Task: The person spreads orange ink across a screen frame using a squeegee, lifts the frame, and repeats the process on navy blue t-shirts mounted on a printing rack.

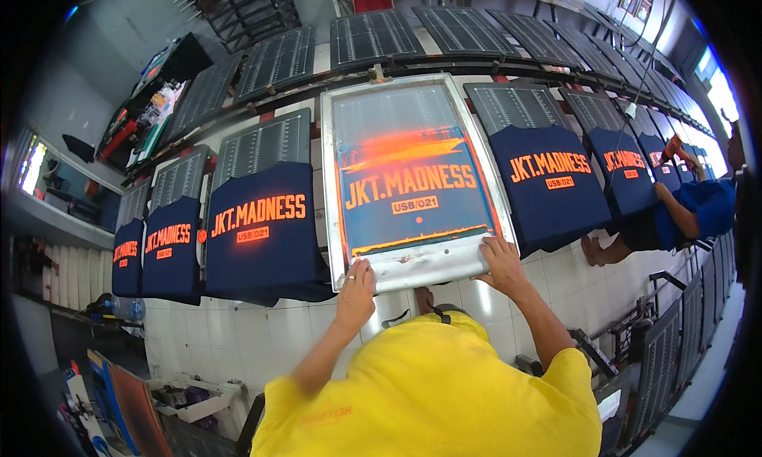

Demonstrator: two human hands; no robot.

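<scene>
White tiled floor (262, 330), long row of dark slatted boards (373, 36). Navy shirts (262, 231) at 9 and 3 o'clock. Left hand (356, 292), right hand (500, 265) fingers clamped on metal-framed mesh screen (413, 179), orange ink.

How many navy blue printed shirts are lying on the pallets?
7 visible: three left of the metal-framed printing screen at; four right at. One under the screen may be hidden.

Screen-printing workshop, printing frame (413, 179), rows of shirts (262, 227)
</scene>
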